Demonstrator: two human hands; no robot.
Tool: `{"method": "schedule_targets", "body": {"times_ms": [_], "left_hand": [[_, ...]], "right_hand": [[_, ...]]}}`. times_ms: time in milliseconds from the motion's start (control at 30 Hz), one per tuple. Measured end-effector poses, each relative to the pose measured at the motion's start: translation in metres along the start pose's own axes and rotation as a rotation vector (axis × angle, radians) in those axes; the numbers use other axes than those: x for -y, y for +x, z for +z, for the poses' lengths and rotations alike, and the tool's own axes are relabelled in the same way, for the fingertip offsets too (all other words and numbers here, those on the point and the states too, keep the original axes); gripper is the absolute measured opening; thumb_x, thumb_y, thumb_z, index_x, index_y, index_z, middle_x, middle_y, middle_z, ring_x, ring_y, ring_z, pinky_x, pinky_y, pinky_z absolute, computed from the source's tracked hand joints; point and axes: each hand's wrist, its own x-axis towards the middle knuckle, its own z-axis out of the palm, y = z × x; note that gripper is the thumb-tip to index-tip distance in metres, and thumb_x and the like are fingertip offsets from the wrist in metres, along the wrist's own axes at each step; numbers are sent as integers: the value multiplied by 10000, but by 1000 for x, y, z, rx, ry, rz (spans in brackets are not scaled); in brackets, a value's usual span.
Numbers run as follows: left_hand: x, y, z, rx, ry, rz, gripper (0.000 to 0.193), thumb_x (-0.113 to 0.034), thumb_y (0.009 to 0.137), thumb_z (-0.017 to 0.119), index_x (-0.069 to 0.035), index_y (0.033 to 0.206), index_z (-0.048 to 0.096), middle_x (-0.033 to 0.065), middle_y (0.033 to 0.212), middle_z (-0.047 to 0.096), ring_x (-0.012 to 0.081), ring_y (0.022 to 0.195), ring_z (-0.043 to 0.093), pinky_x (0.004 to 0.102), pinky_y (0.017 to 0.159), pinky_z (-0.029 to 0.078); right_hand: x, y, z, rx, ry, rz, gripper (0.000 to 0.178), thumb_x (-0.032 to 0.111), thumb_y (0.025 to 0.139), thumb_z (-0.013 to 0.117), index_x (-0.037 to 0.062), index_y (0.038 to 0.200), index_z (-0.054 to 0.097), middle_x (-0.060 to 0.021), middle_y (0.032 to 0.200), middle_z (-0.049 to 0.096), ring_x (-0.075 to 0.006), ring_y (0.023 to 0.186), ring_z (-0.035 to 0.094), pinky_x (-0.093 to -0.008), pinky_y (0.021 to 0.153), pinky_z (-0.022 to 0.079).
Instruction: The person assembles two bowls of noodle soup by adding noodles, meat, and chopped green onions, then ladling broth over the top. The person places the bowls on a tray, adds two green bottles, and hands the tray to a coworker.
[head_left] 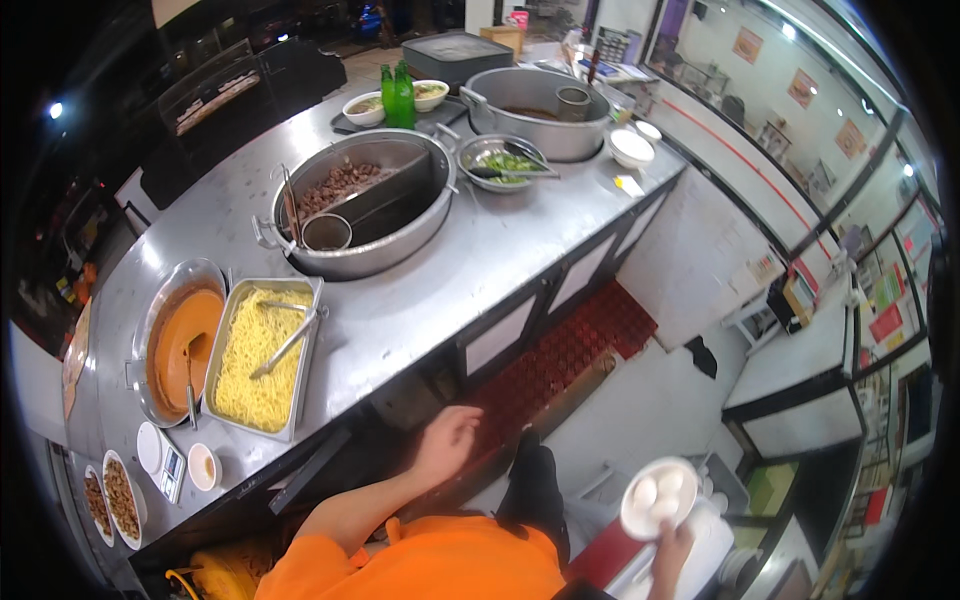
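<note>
My right hand (672, 562), low on the right, grips the near rim of a white bowl (628, 512). Several peeled-looking white eggs (646, 491) lie in this bowl, which is tilted toward me. Right behind it, partly covered by the bowl, is a grey tub (735, 490) with more white rounded things in it. My left hand (447, 445) hangs free in front of the steel counter's edge, its fingers loosely bent and nothing in them.
On the steel counter (400, 310) stand a pan of yellow noodles (318, 310) with tongs, a bowl of orange sauce (180, 340), a divided pot (400, 255) with meat, a bowl of greens (500, 185) and green bottles (400, 100). Red matting (620, 320) covers the floor alongside.
</note>
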Motion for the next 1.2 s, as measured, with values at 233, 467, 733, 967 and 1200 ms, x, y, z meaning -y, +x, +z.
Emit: {"method": "schedule_targets", "body": {"times_ms": [233,467,733,967,1200], "left_hand": [[45,116,-69,-665,267,-120,130,30,923,582,0,996,686,170,964,682,325,891,675,387,795,534],[52,144,-55,-899,356,-370,72,50,851,500,27,850,569,164,828,581,313,738,570,400,703,482],[49,159,-58,-919,344,-565,88,38,825,465,29,838,552,191,847,584,376,793,589,443,760,491],[44,167,-58,-983,421,-627,107,39,825,474,20,813,579,179,794,600,332,746,611,417,717,501],[26,163,-69,-805,269,-699,148,-103,988,510,-29,1016,635,205,959,658,354,880,640,442,823,530]], "right_hand": [[287,299,227,425,231,-236,312,173,992,674,-64,1190,711,-101,1007,740,-145,850,684,-267,655,529],[471,449,539,889,341,-205,341,149,990,677,-71,1251,678,-125,1128,731,-196,943,743,-318,806,644],[537,493,805,960,434,-20,346,4,950,618,-129,1269,608,-202,1206,686,-280,1029,741,-376,828,682],[537,519,888,804,361,51,439,-57,908,559,-144,1338,548,-235,1303,643,-320,1095,723,-409,829,684],[535,531,897,778,351,57,392,-28,936,586,-129,1314,562,-212,1270,649,-297,1054,728,-395,815,681]]}}
